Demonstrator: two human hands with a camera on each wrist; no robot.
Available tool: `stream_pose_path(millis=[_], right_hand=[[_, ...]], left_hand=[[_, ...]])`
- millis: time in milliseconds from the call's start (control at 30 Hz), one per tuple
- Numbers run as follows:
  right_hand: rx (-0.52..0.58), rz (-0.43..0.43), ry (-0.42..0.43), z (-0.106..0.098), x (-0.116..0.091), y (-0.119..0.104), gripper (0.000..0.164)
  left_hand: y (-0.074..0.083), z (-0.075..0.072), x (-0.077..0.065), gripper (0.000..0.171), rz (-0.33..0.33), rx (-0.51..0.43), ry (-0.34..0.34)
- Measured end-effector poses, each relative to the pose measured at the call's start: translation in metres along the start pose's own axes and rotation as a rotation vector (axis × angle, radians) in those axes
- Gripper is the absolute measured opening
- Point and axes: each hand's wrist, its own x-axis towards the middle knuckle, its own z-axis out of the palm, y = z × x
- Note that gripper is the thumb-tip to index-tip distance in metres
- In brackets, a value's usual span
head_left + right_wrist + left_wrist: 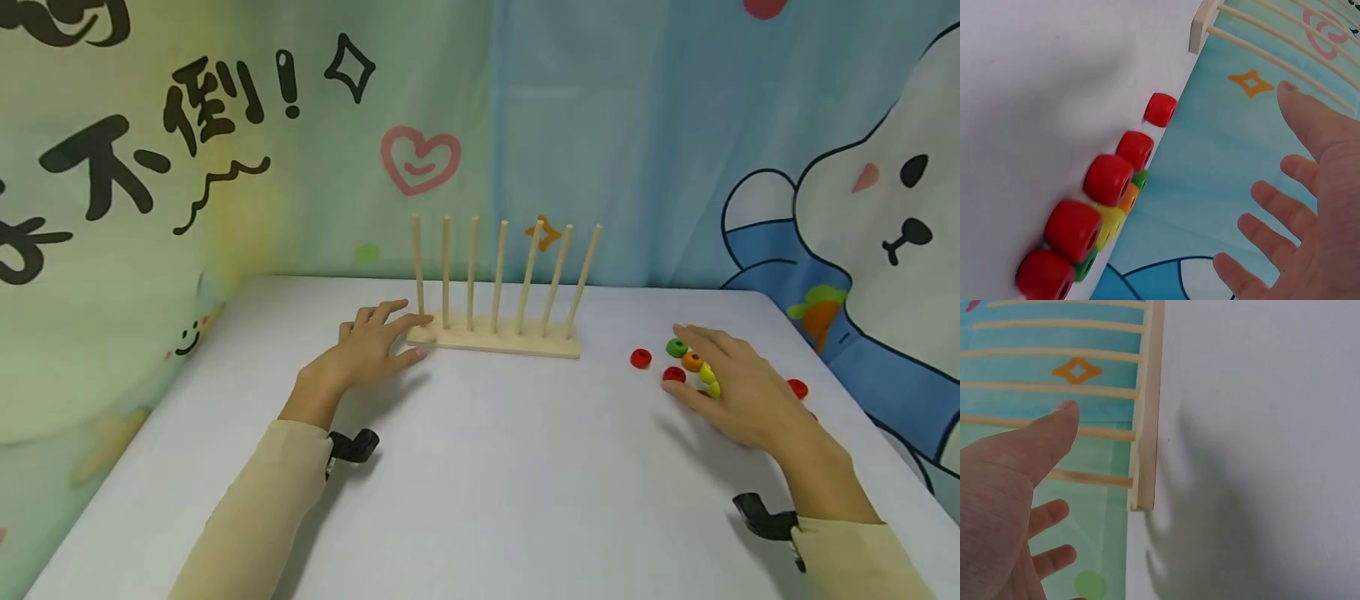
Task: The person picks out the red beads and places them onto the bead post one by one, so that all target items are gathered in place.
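A pale wooden rack [495, 337] with a row of upright pegs stands toward the back of the table. My left hand [371, 343], fingers spread and relaxed, is at the rack's left end and overlaps its base there. In the left wrist view, the thumb [1054, 434] crosses in front of the pegs. On the right, my right hand [738, 387] hovers with loosely extended fingers over small round beads, partly hiding them. Among these are a green bead [677, 348], an orange bead [692, 361], yellow beads [707, 373] and several red beads [1108, 180] with holes. Neither hand holds anything.
The white table [510, 483] ends at a cartoon-printed curtain [600, 125] just behind the rack. One red bead [641, 358] lies left of the right hand, nearest the rack; another red bead [797, 388] lies right of that hand, toward the table's right edge.
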Motion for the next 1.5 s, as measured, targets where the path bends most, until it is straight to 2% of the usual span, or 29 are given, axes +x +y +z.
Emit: stream_pose_path(millis=[233, 500, 767, 900, 1033, 1100, 1267, 1500], right_hand=[[0.004, 0.046, 0.013, -0.004, -0.015, 0.016, 0.08], [0.068, 0.089, -0.066, 0.0, -0.023, 0.028, 0.085], [0.085, 0.131, -0.116, -0.002, -0.036, 0.04, 0.084], [0.084, 0.137, -0.116, -0.001, -0.043, 0.044, 0.08], [0.106, 0.141, -0.126, 0.006, -0.049, 0.044, 0.076], [0.119, 0.141, -0.126, 0.011, -0.051, 0.042, 0.076], [0.099, 0.136, -0.107, 0.015, -0.055, 0.044, 0.071], [0.136, 0.153, -0.13, 0.013, -0.06, 0.049, 0.066]], left_hand=[[-0.004, -0.006, 0.006, 0.052, 0.006, -0.06, 0.023], [-0.014, 0.0, 0.006, 0.052, 0.002, -0.079, 0.013], [-0.018, 0.005, 0.01, 0.055, -0.001, -0.133, -0.022], [-0.021, 0.007, 0.015, 0.051, 0.015, -0.172, 0.01], [-0.025, 0.007, 0.018, 0.045, -0.005, -0.236, 0.059], [-0.027, 0.008, 0.018, 0.044, -0.019, -0.248, 0.063], [-0.025, 0.013, 0.018, 0.046, -0.027, -0.227, 0.029], [-0.019, 0.012, 0.016, 0.043, -0.053, -0.176, 0.039]])
